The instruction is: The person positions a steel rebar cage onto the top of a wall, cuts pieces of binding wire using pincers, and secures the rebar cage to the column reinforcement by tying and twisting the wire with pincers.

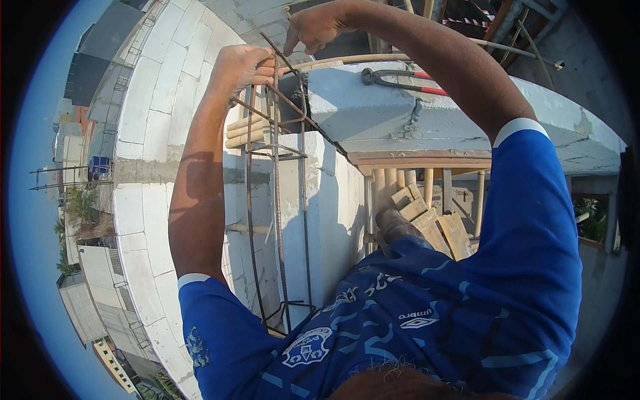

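Note:
A cage of rusty steel bars (278, 220), with thin bent stirrups across it, runs along the white block wall from near my chest to the far end. My left hand (243, 69) is closed at its far end, fingers wrapped round one of the bars. My right hand (315, 30) is just beyond and to the right, index finger pointing down beside a slanting bar tip. Its other fingers are curled; a small tip shows beside them, but what they hold is unclear. Pincers (370, 77) with red handles lie on a white block ledge (353, 110), under my right forearm.
Pale block walls (143, 220) curve along the left, with buildings (87, 303) far below. Bamboo poles (383, 58) cross beyond the ledge. Below on the right are loose wooden boards (455, 235) and upright poles, with my foot (397, 227) beside them.

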`<state>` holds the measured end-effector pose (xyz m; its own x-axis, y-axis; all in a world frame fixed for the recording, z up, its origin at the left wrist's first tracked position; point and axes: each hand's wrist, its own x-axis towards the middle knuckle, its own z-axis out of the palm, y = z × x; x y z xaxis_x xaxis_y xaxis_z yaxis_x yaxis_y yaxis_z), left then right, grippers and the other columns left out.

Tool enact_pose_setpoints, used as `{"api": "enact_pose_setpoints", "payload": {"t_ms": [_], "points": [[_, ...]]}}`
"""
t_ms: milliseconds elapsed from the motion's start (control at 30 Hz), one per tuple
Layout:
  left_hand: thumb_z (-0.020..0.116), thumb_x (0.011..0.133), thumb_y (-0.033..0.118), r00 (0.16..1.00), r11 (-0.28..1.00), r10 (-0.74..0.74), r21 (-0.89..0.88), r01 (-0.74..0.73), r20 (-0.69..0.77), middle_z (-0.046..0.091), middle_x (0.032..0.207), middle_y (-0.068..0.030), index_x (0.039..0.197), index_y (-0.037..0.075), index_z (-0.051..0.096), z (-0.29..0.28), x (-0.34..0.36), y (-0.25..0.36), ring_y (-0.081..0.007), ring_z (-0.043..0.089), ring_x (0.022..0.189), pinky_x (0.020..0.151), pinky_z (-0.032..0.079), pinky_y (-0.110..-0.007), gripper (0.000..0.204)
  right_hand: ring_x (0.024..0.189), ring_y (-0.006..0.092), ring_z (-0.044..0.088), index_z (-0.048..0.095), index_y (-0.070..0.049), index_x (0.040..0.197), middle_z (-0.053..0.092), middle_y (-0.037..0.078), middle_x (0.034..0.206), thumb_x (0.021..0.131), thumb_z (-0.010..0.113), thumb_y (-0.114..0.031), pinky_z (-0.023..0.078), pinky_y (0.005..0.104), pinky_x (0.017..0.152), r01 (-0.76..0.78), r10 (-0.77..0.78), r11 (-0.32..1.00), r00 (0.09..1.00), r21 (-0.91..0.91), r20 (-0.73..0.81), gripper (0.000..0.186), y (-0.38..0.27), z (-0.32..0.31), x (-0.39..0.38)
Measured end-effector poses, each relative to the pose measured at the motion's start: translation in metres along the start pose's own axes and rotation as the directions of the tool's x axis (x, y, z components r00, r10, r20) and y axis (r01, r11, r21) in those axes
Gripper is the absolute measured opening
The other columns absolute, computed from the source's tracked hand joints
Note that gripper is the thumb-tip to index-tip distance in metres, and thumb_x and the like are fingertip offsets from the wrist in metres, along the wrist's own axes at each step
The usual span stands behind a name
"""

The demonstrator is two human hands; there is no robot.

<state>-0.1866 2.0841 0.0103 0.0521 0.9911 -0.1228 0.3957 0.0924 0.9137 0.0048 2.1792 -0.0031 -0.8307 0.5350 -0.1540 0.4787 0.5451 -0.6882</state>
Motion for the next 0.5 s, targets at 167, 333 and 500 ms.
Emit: {"api": "enact_pose_setpoints", "payload": {"t_ms": [167,333,500], "points": [[0.059,0.09,0.013,1.0,1.0,-0.012,0.006,0.012,0.01,0.069,0.087,-0.0231,0.099,-0.015,0.062,-0.005,0.0,-0.002,-0.0252,0.072,0.075,0.058,0.059,-0.025,0.03,0.059,0.0102,0.048,0.07,0.002,0.105,0.061,0.006,0.078,0.074,0.065,-0.006,0.039,0.0216,0.051,0.047,-0.026,0.984,0.993,0.171,-0.119,0.033,-0.009,0.012,-0.013],[0.06,0.091,0.009,1.0,1.0,-0.003,-0.014,0.003,-0.022,0.069,0.087,-0.0237,0.102,-0.016,0.062,-0.003,0.004,-0.013,-0.0245,0.072,0.075,0.059,0.058,-0.023,0.027,0.064,0.0101,0.048,0.068,0.003,0.115,0.061,0.006,0.083,0.077,0.062,-0.007,0.037,0.0206,0.053,-0.042,0.132,0.925,0.968,0.379,-0.215,0.039,0.001,0.034,-0.014],[0.059,0.089,-0.002,1.0,0.996,0.005,-0.088,-0.002,0.031,0.07,0.09,-0.0231,0.108,-0.016,0.061,-0.015,-0.001,-0.021,-0.02,0.07,0.073,0.059,0.055,-0.021,0.024,0.079,0.0152,0.054,0.066,0.0,0.119,0.066,0.01,0.102,0.087,0.063,-0.024,0.042,0.0287,0.069,-0.133,0.247,0.875,0.949,0.465,-0.194,0.04,-0.016,0.04,-0.024]]}}
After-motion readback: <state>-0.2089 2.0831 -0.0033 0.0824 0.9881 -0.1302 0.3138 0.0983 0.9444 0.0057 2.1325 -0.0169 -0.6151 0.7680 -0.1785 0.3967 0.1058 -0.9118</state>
